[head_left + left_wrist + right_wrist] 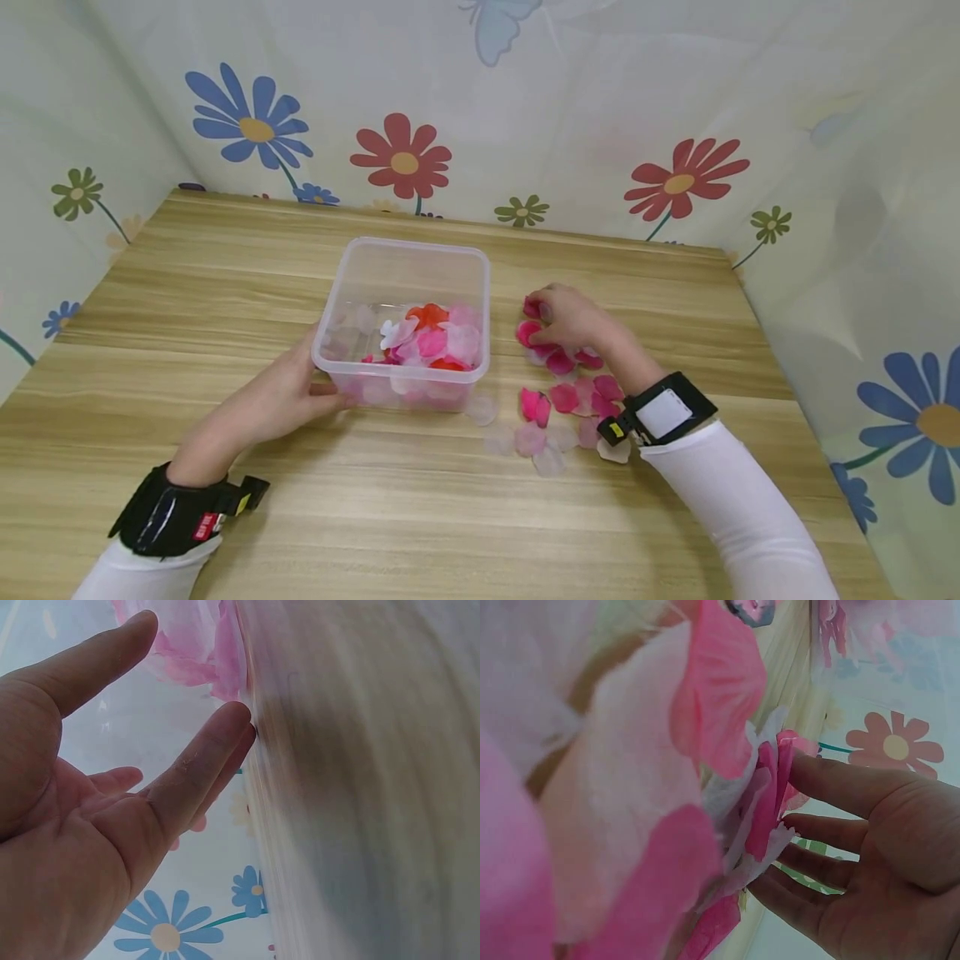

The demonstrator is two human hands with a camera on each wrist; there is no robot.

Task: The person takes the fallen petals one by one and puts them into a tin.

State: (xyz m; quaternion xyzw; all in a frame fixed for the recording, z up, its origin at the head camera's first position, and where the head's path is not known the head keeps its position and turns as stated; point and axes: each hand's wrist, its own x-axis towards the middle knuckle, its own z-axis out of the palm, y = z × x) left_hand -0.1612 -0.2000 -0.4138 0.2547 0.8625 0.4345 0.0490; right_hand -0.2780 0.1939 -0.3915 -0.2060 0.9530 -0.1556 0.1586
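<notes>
A clear plastic box (pixel 408 392) stands on the table, holding red, pink and white flower petals (pixel 431 342). My left hand (pixel 270 396) rests against the box's left side, and the left wrist view shows its fingers (pixel 191 769) fairly straight beside the clear wall. To the right of the box, my right hand (pixel 573 321) is down among loose petals (pixel 531 404). In the right wrist view, the thumb and fingers of the right hand (pixel 877 840) pinch deep pink and pale petals (pixel 769 802). Large blurred petals in front hide part of the pile.
The wood-grain table (pixel 420 517) is bounded at the back and sides by a flower-printed curtain (pixel 577 108). A few pale petals (pixel 482 410) lie near the box's front right corner. Each wrist wears a black strap (pixel 667 408).
</notes>
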